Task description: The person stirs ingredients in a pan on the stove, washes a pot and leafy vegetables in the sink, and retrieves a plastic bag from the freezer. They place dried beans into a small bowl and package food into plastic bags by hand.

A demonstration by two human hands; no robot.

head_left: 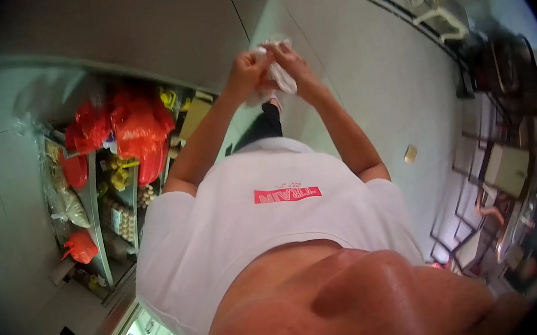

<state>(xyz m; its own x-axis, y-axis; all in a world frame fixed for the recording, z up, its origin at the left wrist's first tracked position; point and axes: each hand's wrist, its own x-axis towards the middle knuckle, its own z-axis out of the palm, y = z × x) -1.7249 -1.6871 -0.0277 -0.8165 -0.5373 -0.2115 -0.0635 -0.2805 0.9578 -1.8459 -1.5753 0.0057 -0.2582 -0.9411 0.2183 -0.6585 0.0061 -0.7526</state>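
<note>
Both my hands are raised close together in front of my body. My left hand [246,75] has its fingers curled and pinched on a crumpled white piece of thin material [284,81]. Beside it, my right hand [291,62] grips the same piece, which hangs down in a fold between the hands. Its upper edge looks partly see-through, like plastic, but I cannot tell whether it is a bag or a cloth.
To my left, a shelf unit [96,217] holds red plastic bags [138,126], egg trays [120,221] and a bag of pale food [74,208]. A metal rack [465,211] and a cream-coloured stool [443,12] stand on the right. A small tan object [411,154] lies on the floor.
</note>
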